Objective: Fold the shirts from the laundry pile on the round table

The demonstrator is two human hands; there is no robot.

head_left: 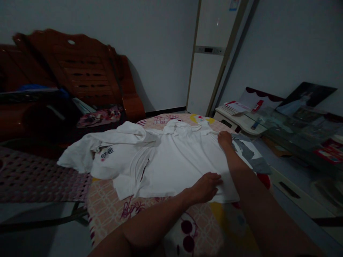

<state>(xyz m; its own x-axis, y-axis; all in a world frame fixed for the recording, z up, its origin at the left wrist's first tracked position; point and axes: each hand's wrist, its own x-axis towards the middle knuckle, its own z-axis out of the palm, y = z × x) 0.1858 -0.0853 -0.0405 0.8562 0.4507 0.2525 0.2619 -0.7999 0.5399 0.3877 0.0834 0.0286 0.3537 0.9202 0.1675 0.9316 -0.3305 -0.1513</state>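
A white shirt (171, 160) is spread out over a bed-like surface with a patterned cover (104, 210). My left hand (206, 186) rests on the near part of the shirt, its fingers stretched out and thumb apart. Farther away, my right hand (225, 138) has its fingers curled at the shirt's far right edge and appears to pinch the cloth. To the left, touching the spread shirt, lies a heap of white clothing (118, 142) with a small dark and pink print. A grey and white garment (249, 151) lies just beyond my right forearm.
A carved wooden chair (83, 71) with cloth on its seat stands at the back left. On the left is a woven seat (40, 175). A tall white air conditioner (207, 71) stands by the wall. At right, a glass-topped cabinet (284, 135) holds papers and a framed picture (305, 96).
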